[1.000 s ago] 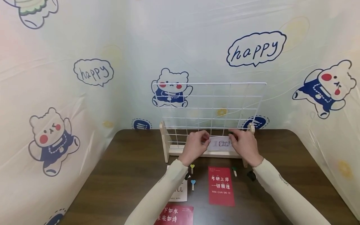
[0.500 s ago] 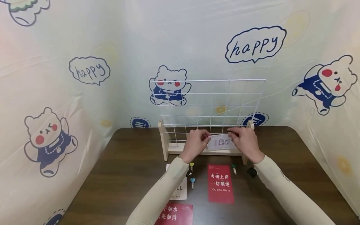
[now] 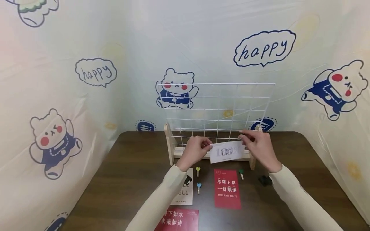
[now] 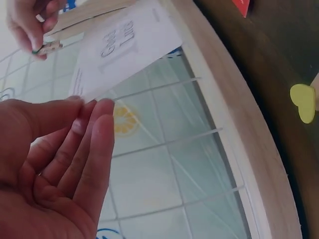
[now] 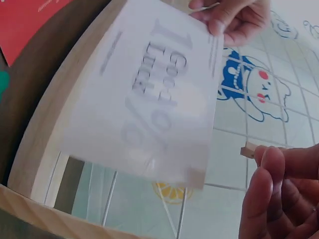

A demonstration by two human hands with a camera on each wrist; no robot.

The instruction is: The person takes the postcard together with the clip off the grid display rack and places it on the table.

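Head view: at frame centre the white wire grid [image 3: 216, 109] stands upright in its wooden stand [image 3: 170, 146] on the dark table [image 3: 130, 173]. Just in front of the grid's lowest rows you hold the white "Good Luck" card [image 3: 226, 151]. Your left hand [image 3: 194, 151] pinches its left edge between thumb and fingertips; your right hand [image 3: 258, 146] is at its upper right corner, fingers clamped on a small wooden clip [image 5: 247, 150].
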